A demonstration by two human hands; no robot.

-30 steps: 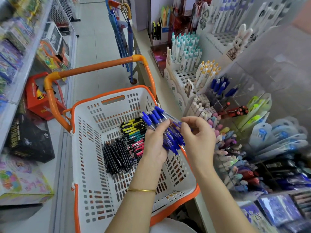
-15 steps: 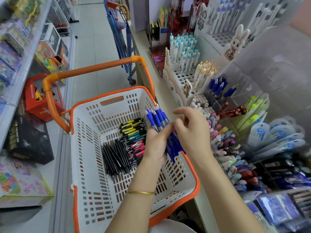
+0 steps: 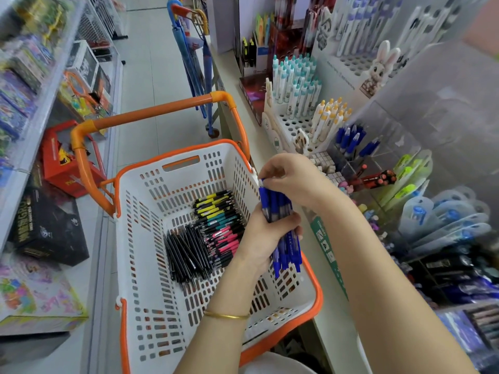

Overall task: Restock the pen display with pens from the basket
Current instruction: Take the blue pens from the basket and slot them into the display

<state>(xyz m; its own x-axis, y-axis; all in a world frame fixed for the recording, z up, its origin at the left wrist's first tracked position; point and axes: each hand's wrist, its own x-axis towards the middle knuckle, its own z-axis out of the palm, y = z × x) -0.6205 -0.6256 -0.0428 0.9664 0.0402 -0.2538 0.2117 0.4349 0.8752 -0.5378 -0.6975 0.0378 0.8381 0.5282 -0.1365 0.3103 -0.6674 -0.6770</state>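
Note:
My left hand (image 3: 266, 236) grips a bundle of blue pens (image 3: 282, 220), now nearly upright, over the right side of the white basket (image 3: 151, 238) with its orange rim. My right hand (image 3: 290, 176) sits on top of the bundle, its curled fingertips at the pen caps. Inside the basket lie black pens (image 3: 186, 249) and a pile of pens with yellow, teal and pink grips (image 3: 220, 222). The pen display (image 3: 378, 157) of clear compartments stands to the right on the shelf, with a few blue pens (image 3: 351, 139) in one compartment.
White holders with teal-capped pens (image 3: 295, 82) and yellow-capped pens (image 3: 328, 117) stand behind the display. The basket's orange handle (image 3: 151, 112) arches over its far end. Boxed goods fill the left shelves (image 3: 32, 103). A blue cart (image 3: 194, 63) stands up the aisle.
The blue pen bundle has swung from slanted to nearly upright in my left hand. My right hand has moved up and left from the bundle's side onto its cap ends.

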